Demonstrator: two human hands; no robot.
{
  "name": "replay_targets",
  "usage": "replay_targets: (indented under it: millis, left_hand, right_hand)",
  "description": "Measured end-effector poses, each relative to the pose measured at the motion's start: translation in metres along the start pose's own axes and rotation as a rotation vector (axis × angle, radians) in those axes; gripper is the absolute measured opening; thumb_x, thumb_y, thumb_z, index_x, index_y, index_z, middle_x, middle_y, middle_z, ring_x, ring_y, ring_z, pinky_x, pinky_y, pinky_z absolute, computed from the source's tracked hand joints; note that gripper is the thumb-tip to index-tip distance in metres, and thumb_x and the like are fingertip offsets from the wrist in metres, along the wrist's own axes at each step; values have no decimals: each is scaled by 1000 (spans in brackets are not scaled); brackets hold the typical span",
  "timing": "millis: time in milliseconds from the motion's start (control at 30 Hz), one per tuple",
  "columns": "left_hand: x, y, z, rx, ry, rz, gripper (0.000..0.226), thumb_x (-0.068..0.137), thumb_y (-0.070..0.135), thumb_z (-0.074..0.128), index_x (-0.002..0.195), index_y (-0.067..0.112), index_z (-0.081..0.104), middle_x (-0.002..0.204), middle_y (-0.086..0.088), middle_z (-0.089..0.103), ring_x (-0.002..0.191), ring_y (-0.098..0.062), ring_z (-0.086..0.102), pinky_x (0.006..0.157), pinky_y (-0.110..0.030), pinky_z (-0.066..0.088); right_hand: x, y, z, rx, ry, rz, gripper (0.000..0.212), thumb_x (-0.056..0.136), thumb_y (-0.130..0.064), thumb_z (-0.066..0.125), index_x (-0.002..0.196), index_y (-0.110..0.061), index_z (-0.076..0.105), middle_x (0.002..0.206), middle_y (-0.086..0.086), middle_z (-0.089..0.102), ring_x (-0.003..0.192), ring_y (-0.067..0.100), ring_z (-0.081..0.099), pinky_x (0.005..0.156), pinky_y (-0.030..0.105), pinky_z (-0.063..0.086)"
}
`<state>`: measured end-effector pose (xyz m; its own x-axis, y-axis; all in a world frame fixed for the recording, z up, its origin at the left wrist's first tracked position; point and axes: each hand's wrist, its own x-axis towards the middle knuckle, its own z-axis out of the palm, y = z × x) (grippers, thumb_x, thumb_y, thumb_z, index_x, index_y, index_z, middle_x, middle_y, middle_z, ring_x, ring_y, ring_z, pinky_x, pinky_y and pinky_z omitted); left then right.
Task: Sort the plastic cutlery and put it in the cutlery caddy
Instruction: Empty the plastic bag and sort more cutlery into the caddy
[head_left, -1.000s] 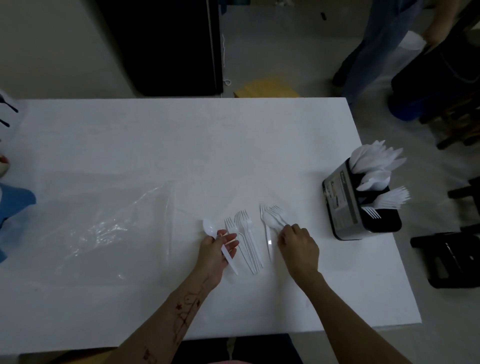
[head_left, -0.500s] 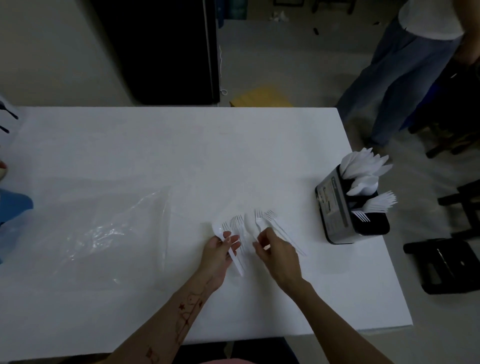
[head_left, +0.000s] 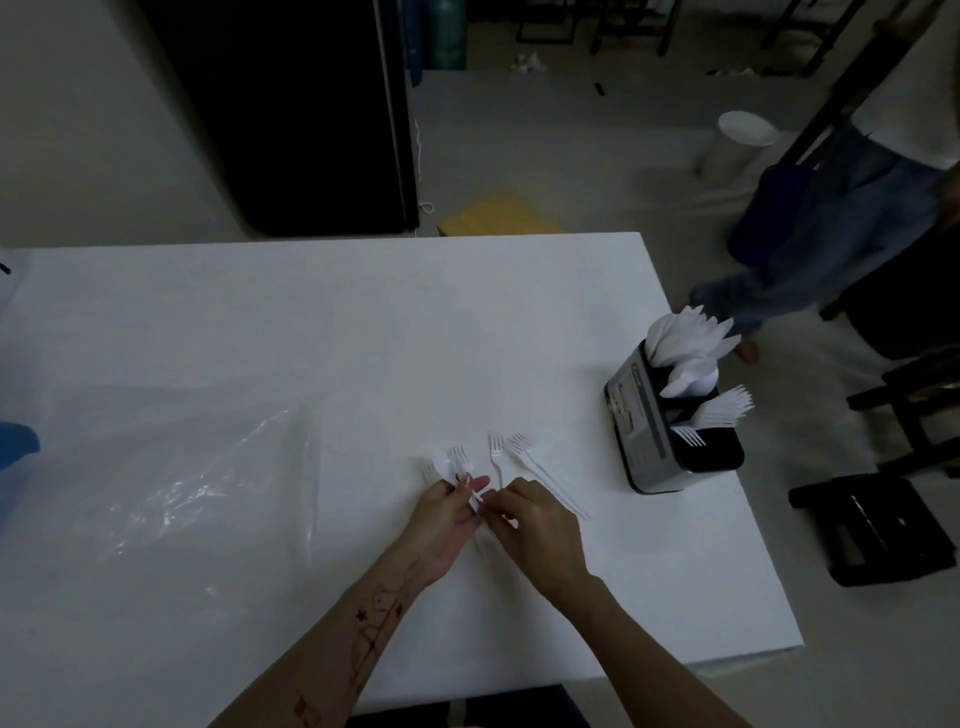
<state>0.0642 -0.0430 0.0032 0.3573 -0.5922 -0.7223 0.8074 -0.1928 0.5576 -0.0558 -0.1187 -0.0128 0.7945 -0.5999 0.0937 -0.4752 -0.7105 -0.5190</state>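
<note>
Head view: hands meet low on the white table (head_left: 322, 322), just in front of the person. The left hand (head_left: 441, 519) lies palm-up with its fingers curled round a small bunch of white plastic cutlery (head_left: 452, 467); fork tines and what looks like a spoon bowl fan out past the fingertips toward the far side. The right hand (head_left: 535, 525) sits just beside it, knuckles up, fingertips pinched on the handle ends of that same bunch where the two hands touch. Exactly how many pieces are in the bunch is too blurred to tell.

Two loose forks (head_left: 519, 457) lie on the table just right of the bunch, tines pointing away, one long handle running out past the right hand's knuckles.

Well apart to the right, near the table's right edge, stands the cutlery caddy (head_left: 649, 431), a dark box with a grey labelled side. Its far compartment holds knives (head_left: 685, 338), spoons (head_left: 693, 376) fill the middle, and forks (head_left: 722, 410) fill the near one, all leaning outward to the right.

A clear plastic bag (head_left: 171, 467) lies flat on the table's left half. Beyond the table another person's legs in jeans (head_left: 831, 223) show on the grey floor.
</note>
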Motion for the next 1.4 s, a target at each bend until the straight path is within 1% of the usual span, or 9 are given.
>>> replay_targets:
  millis: [167, 267, 400, 567, 733, 900, 1100, 1267, 1400]
  left_hand:
    - [0, 3, 17, 80, -98, 8, 15, 98, 5, 46, 100, 0, 60, 105, -12, 67, 96, -18, 64, 83, -27, 56]
    - [9, 4, 26, 203, -44, 49, 23, 99, 5, 46, 114, -1, 62, 112, -14, 68, 104, -23, 65, 93, -35, 52]
    - [14, 15, 56, 348, 10, 221, 19, 100, 7, 42, 113, 4, 56, 103, -10, 66, 101, -24, 62, 82, -25, 52]
    - [33, 43, 121, 464, -29, 447, 15, 100, 10, 41, 101, 15, 56, 105, -7, 66, 114, -28, 59, 102, -41, 44]
    - [34, 61, 198, 269, -108, 526, 13, 99, 3, 42, 105, 8, 52, 100, -6, 65, 106, -20, 61, 99, -34, 47]
    - [44, 44, 234, 395, 6, 604, 13, 92, 22, 53, 104, 19, 58, 105, 1, 69, 104, -17, 64, 97, -41, 51]
    - [29, 34, 243, 552, 148, 847, 19, 99, 24, 48, 115, 16, 55, 108, 5, 69, 100, -7, 62, 76, 0, 42]
    - [39, 27, 238, 520, 139, 836, 14, 98, 24, 48, 109, 20, 56, 104, 8, 70, 101, -7, 64, 92, -28, 50]
    - [46, 16, 241, 557, 82, 782, 15, 98, 24, 50, 110, 20, 57, 103, 10, 69, 96, 1, 63, 85, -17, 49]
  right_hand:
    - [0, 2, -24, 74, -13, -11, 26, 92, -39, 51, 101, -32, 74, 83, -11, 62, 77, 7, 57, 55, 21, 47]
    - [3, 9, -39, 75, 4, 39, 32, 89, -32, 47, 106, -30, 73, 90, -12, 62, 79, 5, 58, 57, 14, 42]
    - [17, 28, -66, 192, 149, 157, 25, 86, -18, 54, 101, -21, 73, 94, -10, 63, 74, 3, 59, 62, 18, 48]
    - [55, 57, -123, 167, 345, 208, 24, 84, 0, 62, 103, -9, 74, 97, 3, 71, 81, 8, 62, 75, 14, 45]
    - [87, 92, -170, -51, 181, 269, 23, 84, -3, 55, 91, -6, 77, 88, 12, 75, 80, 30, 67, 69, 32, 52]
    - [90, 113, -192, -24, 264, 297, 28, 85, -2, 54, 95, -12, 78, 93, 7, 76, 79, 28, 69, 75, 34, 54]
    - [87, 122, -192, 73, 336, 318, 23, 90, -7, 56, 102, -11, 75, 101, 2, 75, 87, 18, 69, 79, 17, 44]
    - [89, 123, -192, 100, 333, 316, 24, 91, -8, 56, 104, -13, 75, 103, 0, 75, 89, 14, 68, 79, 10, 41]
    - [89, 123, -192, 124, 342, 292, 23, 91, -7, 57, 105, -12, 75, 103, 1, 75, 89, 15, 69, 80, 13, 46]
